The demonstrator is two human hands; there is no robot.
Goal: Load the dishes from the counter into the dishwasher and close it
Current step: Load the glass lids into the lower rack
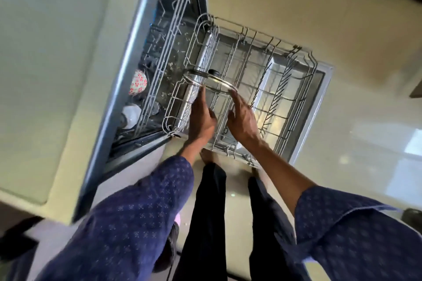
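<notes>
Nearest, two arms in dark blue patterned sleeves reached forward over black trouser legs toward the pulled-out lower wire rack (285, 89) of the open dishwasher. The left hand (202, 118) and the right hand (243, 118) flanked a round glass pan lid with a steel rim and a black knob (209, 81). Their fingers looked nearly straight, the tips meeting the rim on either side rather than curling round it; whether they pressed or merely steadied it was hard to tell through the blur.

The lid sat tilted over the left part of that rack, knob upward, apparently resting among the tines. It would probably handle as a stiff, moderately heavy piece, smooth and perhaps slippery at the glass, and breakable if knocked against the wire. The steel rim seemed the safest hold, two hands opposite each other as here, or the knob for a single hand. Standing it on edge between tines would likely suit it best, lowered gently and not dropped.

Farther left, inside the tub, the upper rack (173, 18) held a white cup with a red flower pattern (138, 82) and a plain white cup (131, 115). Beyond the rack lay the open door (324, 80) and pale floor.
</notes>
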